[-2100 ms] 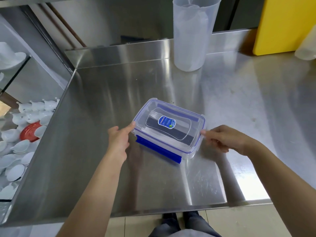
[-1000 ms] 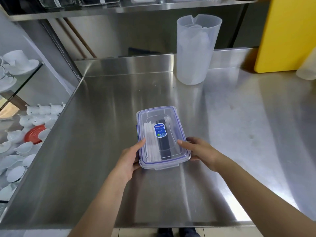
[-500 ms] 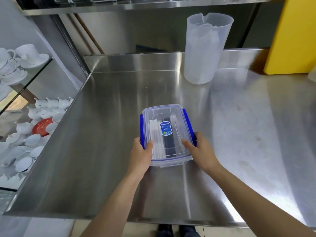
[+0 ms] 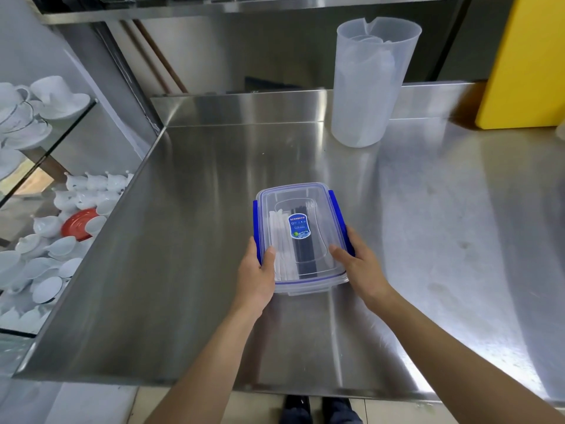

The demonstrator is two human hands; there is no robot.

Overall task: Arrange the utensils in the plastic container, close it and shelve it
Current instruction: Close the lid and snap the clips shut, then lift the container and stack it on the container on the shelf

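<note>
A clear plastic container [image 4: 305, 197] with a lid on and blue side clips sits lengthwise on the steel counter [image 4: 189, 240]. White and black utensils [image 4: 301, 258] show through the lid under a blue label. My left hand [image 4: 258, 276] grips its near left side, thumb on the lid. My right hand [image 4: 359, 267] grips the near right side, thumb on the lid, fingers over the blue clip.
A tall translucent jug [image 4: 370, 84] stands at the back of the counter. A yellow board [image 4: 526, 62] leans at the back right. A steel shelf [image 4: 244, 4] runs overhead. White cups and dishes [image 4: 46, 228] fill glass shelves to the left.
The container was turned from crosswise to lengthwise, and both hands shifted to clasp its long sides. In the last half second my view rose slightly; the hands kept their hold.
</note>
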